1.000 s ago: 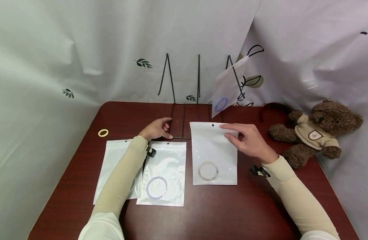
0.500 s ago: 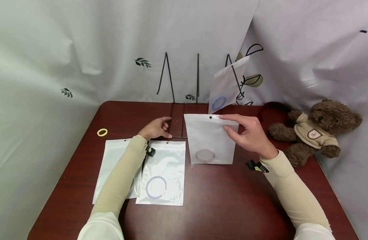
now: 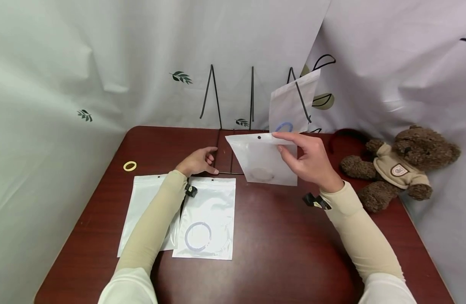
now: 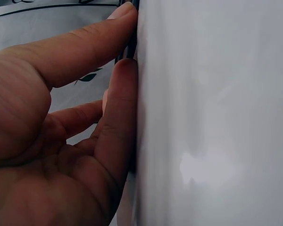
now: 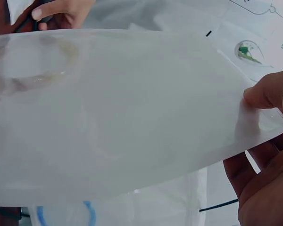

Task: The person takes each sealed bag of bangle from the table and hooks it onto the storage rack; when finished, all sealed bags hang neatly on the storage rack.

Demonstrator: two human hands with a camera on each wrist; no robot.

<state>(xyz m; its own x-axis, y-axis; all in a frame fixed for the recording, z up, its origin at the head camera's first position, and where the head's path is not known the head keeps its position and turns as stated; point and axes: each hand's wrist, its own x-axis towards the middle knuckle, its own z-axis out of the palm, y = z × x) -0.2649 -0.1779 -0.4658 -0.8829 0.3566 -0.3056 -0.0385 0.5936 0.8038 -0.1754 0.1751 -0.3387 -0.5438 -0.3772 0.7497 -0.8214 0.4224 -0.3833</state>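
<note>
A white zip bag (image 3: 271,162) with a pale ring inside is pinched at its top edge by my right hand (image 3: 310,158). It hangs tilted above the table, its punched hole left of my fingers; the right wrist view shows thumb and fingers on opposite faces. My left hand (image 3: 197,162) holds the left front corner of a black wire display rack (image 3: 232,154), fingers partly curled at the wire. Another bag (image 3: 287,101), with a blue ring, hangs on the rack's right hook (image 3: 303,103), partly behind the held bag.
Two more zip bags lie flat on the dark red table (image 3: 271,261): one with a lilac ring (image 3: 197,237), and a white bag (image 3: 141,207) partly under my left forearm. A yellow ring (image 3: 129,166) lies at left. A teddy bear (image 3: 400,169) sits at right.
My right hand has lifted the bag off the table, moving it up and away towards the rack; its bottom now swings back. The hanging bag has swayed. My left hand stays put.
</note>
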